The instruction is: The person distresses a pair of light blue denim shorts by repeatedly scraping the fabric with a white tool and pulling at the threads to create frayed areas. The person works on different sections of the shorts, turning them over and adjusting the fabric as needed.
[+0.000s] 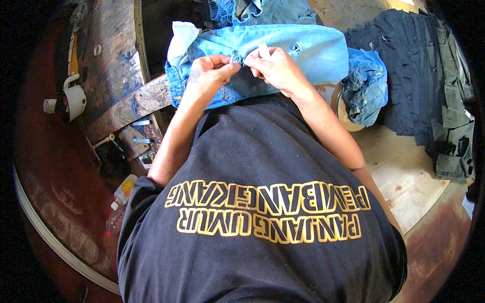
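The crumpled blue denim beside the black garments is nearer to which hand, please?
Right: the right hand is to the left of the crumpled blue denim; the left hand is farther left.

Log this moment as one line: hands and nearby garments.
left hand: pinching light-blue denim garment at frayed spot | right hand: pinching alongside | right side: crumpled blue denim, dark garments

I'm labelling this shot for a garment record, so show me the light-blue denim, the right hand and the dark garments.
Light-blue denim [237, 40]: head view, cloth just above the hands.
Right hand [278, 66]: head view, back of the hand.
Dark garments [410, 81]: head view, middle of the black cloth.
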Demonstrator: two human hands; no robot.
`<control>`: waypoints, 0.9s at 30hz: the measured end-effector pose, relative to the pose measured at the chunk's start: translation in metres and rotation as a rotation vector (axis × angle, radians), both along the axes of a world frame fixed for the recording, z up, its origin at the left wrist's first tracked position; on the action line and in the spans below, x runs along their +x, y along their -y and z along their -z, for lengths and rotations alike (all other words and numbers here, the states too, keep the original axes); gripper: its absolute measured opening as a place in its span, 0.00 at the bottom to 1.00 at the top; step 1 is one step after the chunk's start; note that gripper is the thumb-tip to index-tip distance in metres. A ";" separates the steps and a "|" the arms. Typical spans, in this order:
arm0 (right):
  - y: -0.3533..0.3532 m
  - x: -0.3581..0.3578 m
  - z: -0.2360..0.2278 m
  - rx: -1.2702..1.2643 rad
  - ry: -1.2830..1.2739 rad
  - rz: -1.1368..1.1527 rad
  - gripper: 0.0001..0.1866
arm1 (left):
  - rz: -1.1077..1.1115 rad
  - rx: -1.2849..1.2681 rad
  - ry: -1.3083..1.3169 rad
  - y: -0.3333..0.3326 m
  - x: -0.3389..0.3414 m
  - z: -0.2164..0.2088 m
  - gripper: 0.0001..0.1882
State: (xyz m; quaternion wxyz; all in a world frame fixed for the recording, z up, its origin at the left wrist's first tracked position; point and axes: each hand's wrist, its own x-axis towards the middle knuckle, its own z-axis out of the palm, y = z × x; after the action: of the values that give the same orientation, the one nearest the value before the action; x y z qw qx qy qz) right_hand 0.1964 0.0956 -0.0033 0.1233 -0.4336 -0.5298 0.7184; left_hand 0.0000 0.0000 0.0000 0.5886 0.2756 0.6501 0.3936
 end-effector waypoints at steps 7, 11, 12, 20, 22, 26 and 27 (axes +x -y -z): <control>-0.006 0.000 -0.013 0.043 0.022 0.068 0.14 | 0.017 -0.037 -0.076 -0.003 0.004 -0.020 0.17; 0.000 -0.002 -0.025 0.111 0.085 0.065 0.13 | 0.064 0.000 -0.109 0.000 0.001 -0.025 0.17; 0.002 -0.004 -0.025 0.125 0.070 0.050 0.13 | 0.076 0.024 -0.110 0.002 -0.001 -0.026 0.17; 0.011 -0.019 -0.009 -0.139 0.011 0.057 0.13 | 0.124 0.054 -0.223 0.008 -0.015 -0.011 0.15; 0.011 -0.016 -0.004 -0.187 -0.004 0.061 0.14 | 0.106 0.030 -0.249 0.009 -0.015 -0.015 0.15; 0.009 -0.008 -0.004 -0.091 0.036 0.080 0.14 | -0.065 0.320 -0.651 0.036 -0.030 -0.005 0.17; 0.008 -0.006 -0.005 -0.039 0.012 0.074 0.14 | -0.155 0.344 -0.894 0.047 -0.043 -0.001 0.23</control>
State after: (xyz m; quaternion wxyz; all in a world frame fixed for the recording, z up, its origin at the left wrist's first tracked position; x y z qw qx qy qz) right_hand 0.1907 0.0877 0.0016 0.1381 -0.4597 -0.4999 0.7209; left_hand -0.0427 -0.0469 0.0015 0.1666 0.4618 0.7833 0.3812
